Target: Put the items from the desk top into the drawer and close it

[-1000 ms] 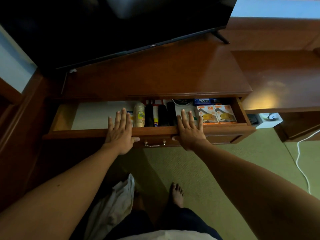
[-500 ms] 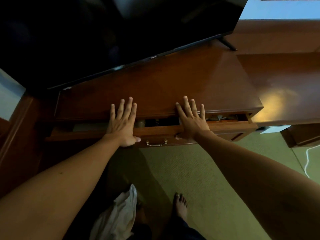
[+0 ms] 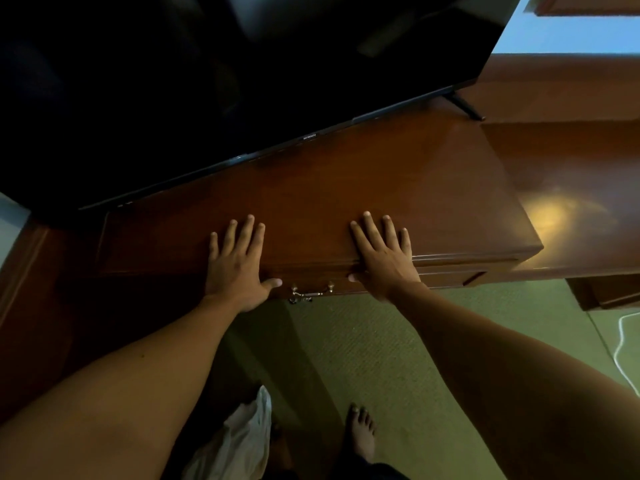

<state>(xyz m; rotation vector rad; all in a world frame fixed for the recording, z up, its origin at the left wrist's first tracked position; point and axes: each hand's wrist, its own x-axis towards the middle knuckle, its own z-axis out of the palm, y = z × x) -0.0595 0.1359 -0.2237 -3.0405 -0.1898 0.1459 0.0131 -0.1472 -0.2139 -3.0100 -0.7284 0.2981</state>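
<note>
The wooden drawer (image 3: 446,276) sits pushed in under the desk top (image 3: 346,202), its front flush with the desk edge, and nothing inside it can be seen. A brass handle (image 3: 310,293) hangs at the middle of its front. My left hand (image 3: 237,265) lies flat with fingers spread over the desk edge, left of the handle, palm against the drawer front. My right hand (image 3: 382,254) lies the same way right of the handle. Neither hand holds anything. No loose items show on the desk top.
A large black television (image 3: 225,81) stands at the back of the desk, its foot (image 3: 464,107) at the right. A lower wooden surface (image 3: 571,202) adjoins on the right. Green carpet (image 3: 381,358), my bare foot (image 3: 362,434) and a white cable (image 3: 621,344) lie below.
The drawer slid from wide open, showing boxes and bottles, to fully in. Both hands moved forward with it, fingers now over the desk top.
</note>
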